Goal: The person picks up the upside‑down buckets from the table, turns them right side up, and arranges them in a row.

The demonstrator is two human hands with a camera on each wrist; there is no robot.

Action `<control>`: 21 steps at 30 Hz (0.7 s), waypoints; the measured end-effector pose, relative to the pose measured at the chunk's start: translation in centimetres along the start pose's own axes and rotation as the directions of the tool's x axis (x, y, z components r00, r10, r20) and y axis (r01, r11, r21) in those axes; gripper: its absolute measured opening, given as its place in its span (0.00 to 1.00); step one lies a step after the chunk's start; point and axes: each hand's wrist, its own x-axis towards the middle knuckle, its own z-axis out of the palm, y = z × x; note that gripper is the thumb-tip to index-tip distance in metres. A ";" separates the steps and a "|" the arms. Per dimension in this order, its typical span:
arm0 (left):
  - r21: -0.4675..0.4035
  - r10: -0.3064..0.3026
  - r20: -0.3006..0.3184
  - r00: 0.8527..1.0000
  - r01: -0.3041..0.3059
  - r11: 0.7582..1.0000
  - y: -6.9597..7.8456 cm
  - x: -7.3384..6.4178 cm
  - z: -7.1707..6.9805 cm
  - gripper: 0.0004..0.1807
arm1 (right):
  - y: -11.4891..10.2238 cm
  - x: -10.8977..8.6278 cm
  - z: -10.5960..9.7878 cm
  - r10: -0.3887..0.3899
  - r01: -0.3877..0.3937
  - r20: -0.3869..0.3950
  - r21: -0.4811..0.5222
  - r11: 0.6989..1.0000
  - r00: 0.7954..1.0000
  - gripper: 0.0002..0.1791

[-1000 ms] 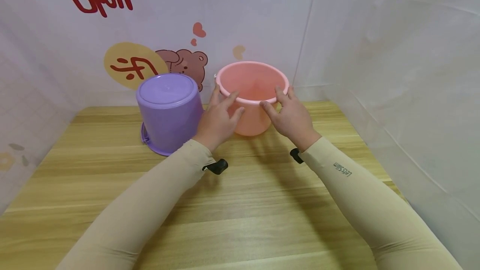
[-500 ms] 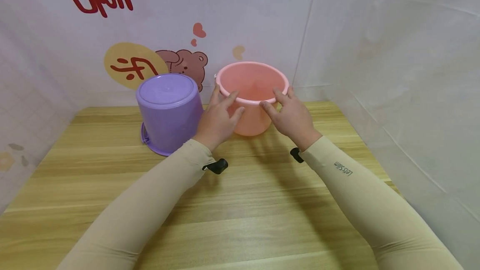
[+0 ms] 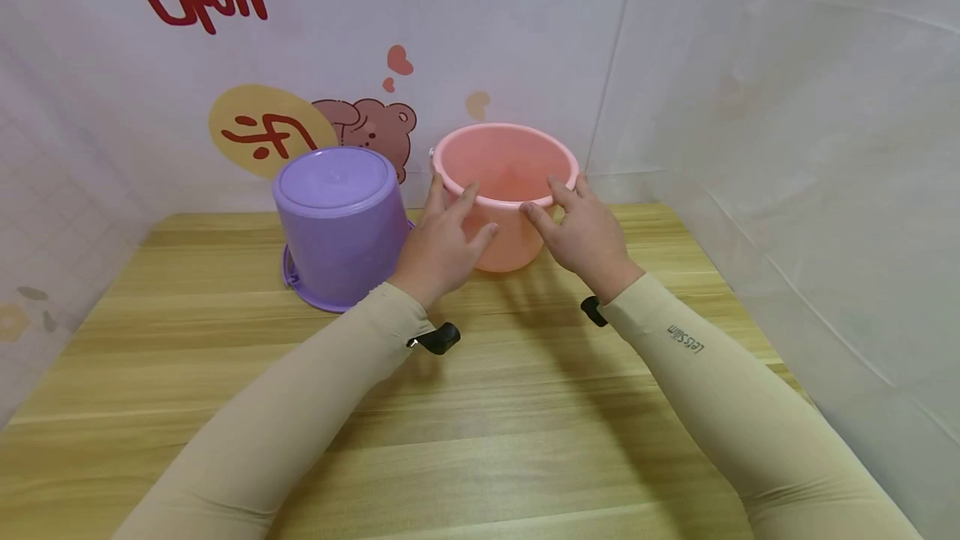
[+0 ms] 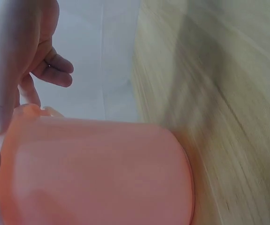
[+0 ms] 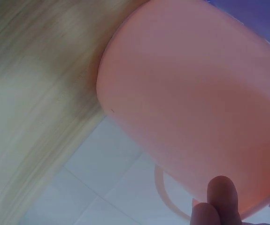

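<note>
A pink bucket (image 3: pixel 504 227) stands upright on the wooden table, its open mouth facing up. My left hand (image 3: pixel 438 250) is at the near left of its rim, index finger reaching over the edge and thumb apart in front of the wall. At the near right, my right hand (image 3: pixel 588 236) touches the rim with thumb and fingers spread loosely. The right wrist view shows right fingers (image 5: pixel 223 199) overlapping the outer wall. Left of the pink bucket, a purple bucket (image 3: pixel 341 227) sits upside down, close behind my left hand.
The purple bucket's handle (image 3: pixel 288 267) lies low at its left side. A white printed curtain (image 3: pixel 517 32) backs the wooden table (image 3: pixel 465 440), and a pale sheet (image 3: pixel 817 148) runs along the right side.
My left hand has shifted slightly right, with its thumb farther out from the rim. Both buckets and my right hand stay practically still.
</note>
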 end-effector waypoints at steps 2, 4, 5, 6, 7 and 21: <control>0.006 0.001 0.004 1.000 -0.001 1.000 0.1 -0.1 0.0 0.40 | 0.0 0.0 0.0 -0.002 0.002 -0.003 0.005 1.000 1.000 0.46; 0.013 0.003 0.002 1.000 -0.003 1.000 0.2 -0.1 0.0 0.40 | 0.1 0.0 0.0 -0.003 0.003 -0.004 0.004 1.000 1.000 0.46; 0.014 0.003 0.003 1.000 -0.003 1.000 0.2 -0.1 -0.1 0.40 | 0.1 0.0 0.1 -0.004 0.004 -0.004 0.002 1.000 1.000 0.47; 0.015 0.002 0.002 1.000 -0.002 1.000 0.2 -0.2 -0.1 0.40 | 0.1 -0.1 0.1 -0.004 0.004 -0.004 0.002 1.000 1.000 0.47; 0.018 0.003 0.001 1.000 -0.003 1.000 0.2 -0.1 -0.1 0.39 | 0.1 -0.1 0.1 -0.002 0.002 -0.002 0.004 1.000 1.000 0.47; 0.016 -0.011 0.014 1.000 0.011 1.000 0.3 0.0 -0.2 0.41 | 0.1 -0.1 0.4 -0.012 0.013 -0.015 0.018 1.000 1.000 0.47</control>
